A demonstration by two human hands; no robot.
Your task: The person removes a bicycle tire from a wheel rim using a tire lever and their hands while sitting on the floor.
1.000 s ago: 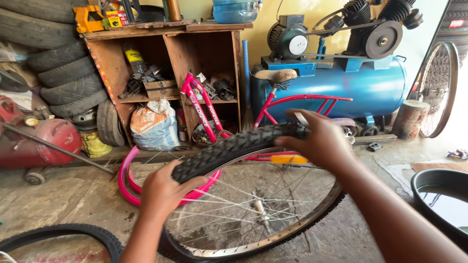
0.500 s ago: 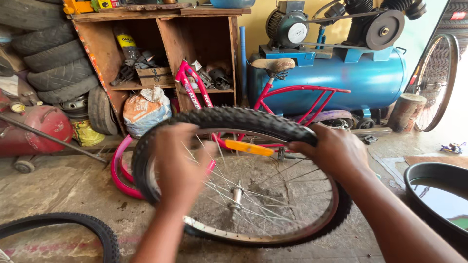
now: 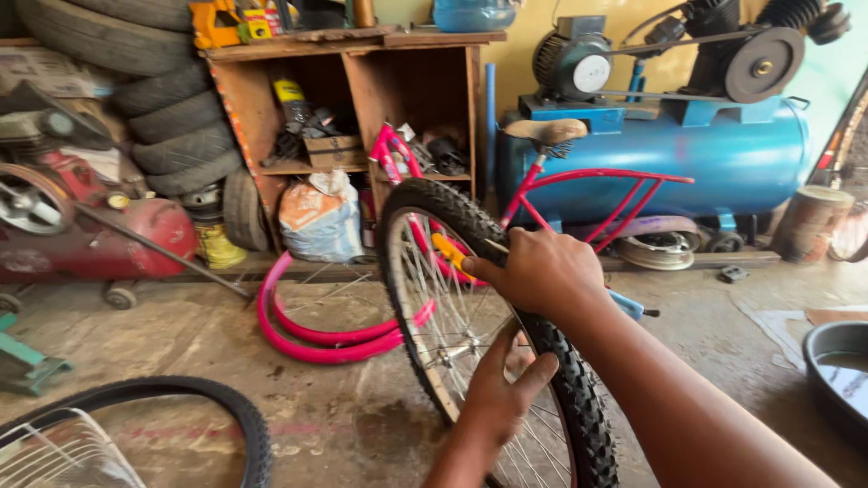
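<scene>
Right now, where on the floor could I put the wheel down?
Bare concrete floor lies between the pink tires, the red tank and the black tire. More lies right of the wheel, before the basin. By the shelf it's crowded.
</scene>
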